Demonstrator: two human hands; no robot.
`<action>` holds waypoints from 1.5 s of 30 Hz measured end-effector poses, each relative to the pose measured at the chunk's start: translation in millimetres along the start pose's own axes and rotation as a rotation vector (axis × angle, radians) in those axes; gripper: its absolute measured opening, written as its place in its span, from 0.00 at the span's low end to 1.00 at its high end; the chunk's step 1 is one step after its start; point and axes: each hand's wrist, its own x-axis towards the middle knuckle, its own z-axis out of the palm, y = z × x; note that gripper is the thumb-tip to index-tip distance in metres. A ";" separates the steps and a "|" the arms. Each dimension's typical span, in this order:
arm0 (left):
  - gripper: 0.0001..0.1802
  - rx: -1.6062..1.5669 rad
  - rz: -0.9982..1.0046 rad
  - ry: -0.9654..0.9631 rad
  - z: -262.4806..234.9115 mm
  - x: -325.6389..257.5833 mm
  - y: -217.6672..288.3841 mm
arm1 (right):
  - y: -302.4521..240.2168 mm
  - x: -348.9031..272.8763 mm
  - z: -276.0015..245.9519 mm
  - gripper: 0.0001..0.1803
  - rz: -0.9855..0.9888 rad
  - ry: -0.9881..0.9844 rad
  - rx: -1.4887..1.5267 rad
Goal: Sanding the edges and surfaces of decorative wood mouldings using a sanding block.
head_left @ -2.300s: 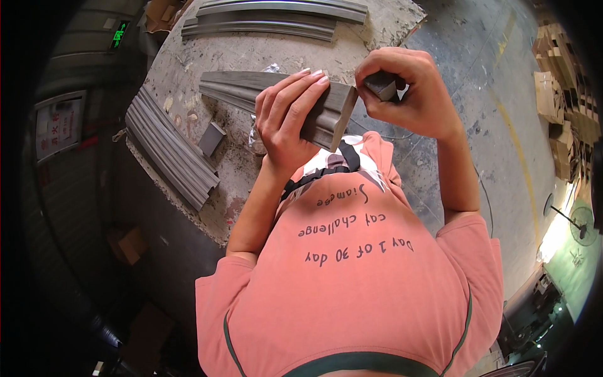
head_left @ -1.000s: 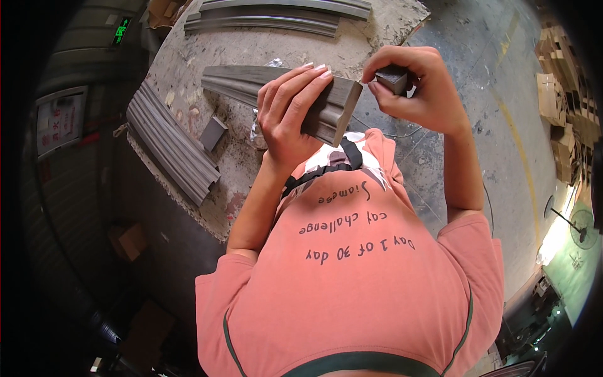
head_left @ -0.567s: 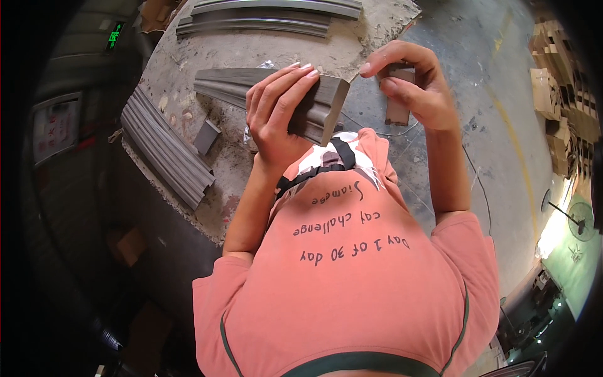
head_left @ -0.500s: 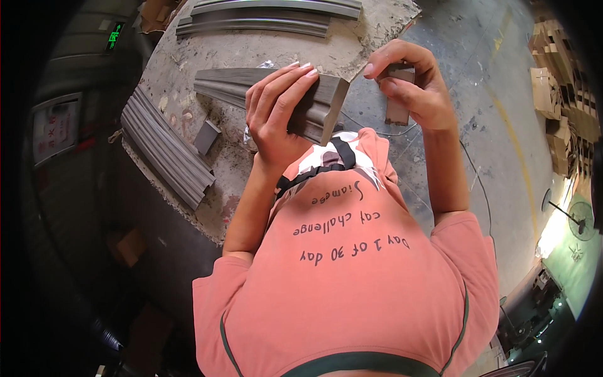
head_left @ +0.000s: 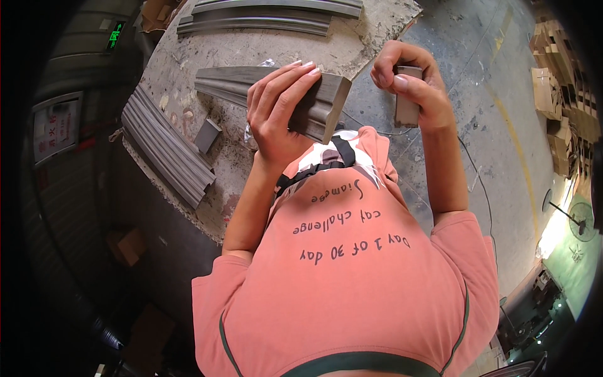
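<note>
My left hand is wrapped over the near end of a grey, wood-grained moulding strip with a stepped profile. Its cut end faces right, past the corner of the worktable, while the far part stretches left over the tabletop. To the right of that end, and apart from it, my right hand grips a small brown-grey rectangular block between thumb and curled fingers. The block stands roughly upright; part of it is hidden by the thumb and fingers.
The worn worktable carries a stack of grey mouldings along its left edge and more mouldings at the back. A small grey block lies near the left stack. Cardboard pieces are piled far right; a black cable crosses the floor.
My right hand has turned the small block, and its lower end has shifted up and to the right. The fingers are more curled. My left hand and the moulding have barely moved.
</note>
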 end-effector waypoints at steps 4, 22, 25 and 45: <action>0.22 0.003 0.003 -0.003 -1.6 -1.2 0.5 | -0.5 -1.0 3.9 0.09 0.019 0.016 -0.053; 0.24 0.043 -0.021 0.026 1.5 -3.9 -0.8 | 9.6 18.1 64.4 0.08 -0.254 0.648 -0.479; 0.24 0.052 -0.024 0.037 0.9 -1.9 -1.3 | 13.5 15.4 59.6 0.08 -0.242 0.660 -0.536; 0.31 0.054 -0.054 -0.050 -18.9 32.8 -9.7 | 16.7 29.5 69.7 0.12 -0.389 0.673 -0.305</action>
